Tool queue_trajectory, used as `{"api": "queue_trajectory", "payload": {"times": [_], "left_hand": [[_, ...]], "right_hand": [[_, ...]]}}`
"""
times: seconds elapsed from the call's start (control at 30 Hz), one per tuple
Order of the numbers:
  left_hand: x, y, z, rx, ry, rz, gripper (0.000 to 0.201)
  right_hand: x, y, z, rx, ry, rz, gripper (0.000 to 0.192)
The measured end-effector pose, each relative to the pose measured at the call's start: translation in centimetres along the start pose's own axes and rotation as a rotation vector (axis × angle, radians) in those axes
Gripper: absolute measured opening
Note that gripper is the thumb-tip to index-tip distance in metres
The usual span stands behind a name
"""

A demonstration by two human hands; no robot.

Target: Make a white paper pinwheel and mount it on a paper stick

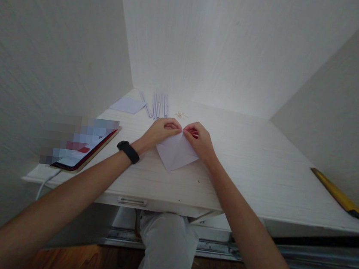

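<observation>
On the desk, folded paper at centre, pinched at its twelve o'clock tip between left hand and right hand. Phone at nine o'clock, near the desk's edge. Paper strips at twelve o'clock, against the back wall; flat sheet just beside them at eleven. Utility knife well apart at three o'clock.

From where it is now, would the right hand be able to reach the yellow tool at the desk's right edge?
Probably yes: the desk lies bare between the right hand and the yellow tool, though the hand pinches the folded paper.
</observation>
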State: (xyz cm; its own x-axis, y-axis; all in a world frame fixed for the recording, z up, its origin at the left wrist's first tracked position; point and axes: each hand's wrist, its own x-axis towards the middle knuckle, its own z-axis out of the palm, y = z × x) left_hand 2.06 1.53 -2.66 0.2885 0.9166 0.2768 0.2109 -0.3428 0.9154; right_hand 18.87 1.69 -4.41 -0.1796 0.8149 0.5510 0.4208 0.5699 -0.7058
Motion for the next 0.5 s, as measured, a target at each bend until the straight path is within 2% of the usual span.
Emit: {"api": "queue_trajectory", "payload": {"times": [0.5], "left_hand": [[0.11, -0.37, -0.04, -0.1, -0.034, -0.014, 0.026]], "right_hand": [[-0.04, -0.14, -0.07, -0.002, -0.022, 0.012, 0.01]]}}
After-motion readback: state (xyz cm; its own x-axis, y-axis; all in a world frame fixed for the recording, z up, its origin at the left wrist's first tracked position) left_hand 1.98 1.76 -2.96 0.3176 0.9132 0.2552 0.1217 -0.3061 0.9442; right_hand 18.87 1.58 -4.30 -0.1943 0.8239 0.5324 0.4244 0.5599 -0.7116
